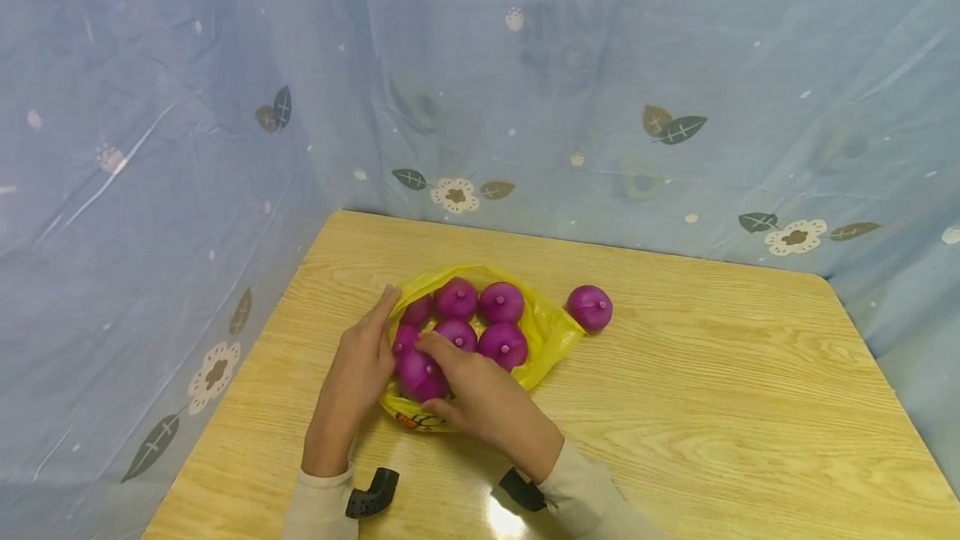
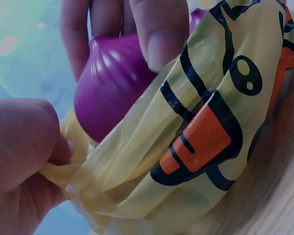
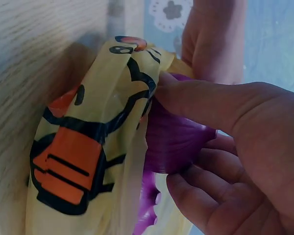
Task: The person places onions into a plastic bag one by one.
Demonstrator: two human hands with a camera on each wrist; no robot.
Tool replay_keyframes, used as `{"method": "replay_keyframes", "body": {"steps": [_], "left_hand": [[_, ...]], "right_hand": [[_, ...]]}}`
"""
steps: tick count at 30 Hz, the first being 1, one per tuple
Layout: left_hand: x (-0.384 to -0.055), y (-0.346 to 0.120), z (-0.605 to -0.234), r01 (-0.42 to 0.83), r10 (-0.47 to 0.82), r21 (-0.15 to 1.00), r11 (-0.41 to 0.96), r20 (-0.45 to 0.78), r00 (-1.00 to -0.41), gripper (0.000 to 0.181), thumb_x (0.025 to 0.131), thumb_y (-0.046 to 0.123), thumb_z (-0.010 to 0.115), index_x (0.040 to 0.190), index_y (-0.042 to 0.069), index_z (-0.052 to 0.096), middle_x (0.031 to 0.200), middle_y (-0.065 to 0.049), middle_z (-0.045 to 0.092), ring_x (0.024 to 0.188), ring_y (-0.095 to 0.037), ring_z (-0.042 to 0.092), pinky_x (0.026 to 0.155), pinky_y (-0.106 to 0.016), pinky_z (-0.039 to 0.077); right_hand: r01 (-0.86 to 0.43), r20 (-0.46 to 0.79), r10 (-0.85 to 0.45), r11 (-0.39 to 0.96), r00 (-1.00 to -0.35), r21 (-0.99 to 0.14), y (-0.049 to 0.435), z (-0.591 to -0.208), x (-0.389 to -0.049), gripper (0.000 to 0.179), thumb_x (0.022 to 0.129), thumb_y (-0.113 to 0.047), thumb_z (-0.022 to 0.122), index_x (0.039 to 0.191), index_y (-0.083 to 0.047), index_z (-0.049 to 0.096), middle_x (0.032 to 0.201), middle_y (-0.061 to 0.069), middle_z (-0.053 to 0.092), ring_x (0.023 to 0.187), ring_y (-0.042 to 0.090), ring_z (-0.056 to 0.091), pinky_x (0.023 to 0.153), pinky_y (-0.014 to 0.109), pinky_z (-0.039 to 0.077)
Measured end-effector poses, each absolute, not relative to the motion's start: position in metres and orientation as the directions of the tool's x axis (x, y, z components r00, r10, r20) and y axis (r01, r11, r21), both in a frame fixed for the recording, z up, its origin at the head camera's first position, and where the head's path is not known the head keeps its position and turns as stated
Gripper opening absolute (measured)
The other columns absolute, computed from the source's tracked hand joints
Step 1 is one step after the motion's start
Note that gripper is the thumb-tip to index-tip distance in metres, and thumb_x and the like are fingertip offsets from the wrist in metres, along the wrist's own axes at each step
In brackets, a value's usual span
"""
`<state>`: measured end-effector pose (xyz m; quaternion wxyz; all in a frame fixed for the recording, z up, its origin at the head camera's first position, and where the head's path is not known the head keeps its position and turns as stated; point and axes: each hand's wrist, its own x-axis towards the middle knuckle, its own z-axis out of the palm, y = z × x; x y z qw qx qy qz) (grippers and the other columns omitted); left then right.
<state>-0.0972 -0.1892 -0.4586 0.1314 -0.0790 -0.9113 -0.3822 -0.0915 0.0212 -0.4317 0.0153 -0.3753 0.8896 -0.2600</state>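
A yellow plastic bag (image 1: 551, 348) with a black and orange print lies open-mouthed on the table, holding several glossy purple onions (image 1: 502, 303). At its left rim my left hand (image 1: 363, 357) pinches the plastic between thumb and fingers, as the left wrist view shows up close. My right hand (image 1: 480, 390) reaches over the near side of the bag. Its thumb and fingers grip one purple onion (image 2: 112, 88) at the bag's mouth, partly behind the near rim. In the right wrist view that onion's pointed tip faces the palm.
One more purple onion (image 1: 589, 308) lies outside the bag, close to its right corner. The wooden table (image 1: 720, 390) reaches back to a blue patterned curtain (image 1: 585, 107) behind and on both sides. A black mount (image 1: 372, 493) sits at the left wrist, another at the right.
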Motion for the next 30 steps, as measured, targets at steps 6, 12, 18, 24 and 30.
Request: {"method": "replay_keyframes", "body": {"steps": [6, 12, 18, 24, 30], "left_hand": [[-0.096, -0.189, -0.458, 0.251, 0.044, 0.675, 0.694, 0.308, -0.95, 0.054, 0.108, -0.005, 0.044, 0.162, 0.003, 0.042, 0.166, -0.016, 0.04, 0.149, -0.033, 0.043, 0.117, -0.053, 0.044], [-0.094, -0.189, -0.459, 0.255, 0.053, 0.673, 0.695, 0.305, -0.951, 0.054, 0.109, -0.005, 0.044, 0.162, 0.003, 0.04, 0.166, -0.017, 0.04, 0.15, -0.032, 0.042, 0.118, -0.053, 0.042], [-0.094, -0.188, -0.459, 0.252, 0.049, 0.675, 0.694, 0.304, -0.951, 0.052, 0.11, -0.001, 0.043, 0.162, 0.004, 0.041, 0.167, -0.014, 0.039, 0.15, -0.031, 0.041, 0.118, -0.052, 0.043], [-0.094, -0.186, -0.458, 0.259, 0.05, 0.674, 0.691, 0.313, -0.948, 0.051, 0.11, -0.002, 0.043, 0.161, 0.003, 0.042, 0.166, -0.015, 0.039, 0.15, -0.031, 0.041, 0.118, -0.052, 0.043], [-0.093, -0.186, -0.459, 0.254, 0.042, 0.673, 0.694, 0.315, -0.948, 0.052, 0.11, -0.003, 0.044, 0.161, 0.003, 0.042, 0.166, -0.016, 0.04, 0.15, -0.032, 0.042, 0.117, -0.052, 0.044]], "right_hand": [[-0.664, 0.156, -0.685, 0.583, -0.711, -0.468, 0.016, -0.436, -0.091, 0.073, 0.09, -0.025, 0.088, 0.152, -0.015, 0.05, 0.116, 0.007, 0.076, 0.095, 0.017, 0.076, 0.087, 0.028, 0.063], [-0.664, 0.146, -0.689, 0.586, -0.71, -0.464, 0.015, -0.439, -0.091, 0.071, 0.091, -0.026, 0.087, 0.151, -0.017, 0.051, 0.116, 0.006, 0.075, 0.093, 0.016, 0.076, 0.085, 0.027, 0.063], [-0.686, 0.159, -0.696, 0.593, -0.7, -0.422, 0.015, -0.442, -0.09, 0.07, 0.09, -0.03, 0.087, 0.149, -0.016, 0.052, 0.129, 0.005, 0.073, 0.097, 0.017, 0.076, 0.087, 0.028, 0.063], [-0.707, 0.174, -0.703, 0.601, -0.689, -0.372, 0.014, -0.447, -0.089, 0.073, 0.087, -0.029, 0.089, 0.149, -0.014, 0.053, 0.14, 0.004, 0.069, 0.103, 0.019, 0.076, 0.09, 0.03, 0.062], [-0.721, 0.147, -0.718, 0.62, -0.68, -0.309, 0.012, -0.452, -0.085, 0.073, 0.085, -0.03, 0.09, 0.147, -0.014, 0.055, 0.149, 0.003, 0.063, 0.112, 0.02, 0.073, 0.095, 0.029, 0.06]]}}
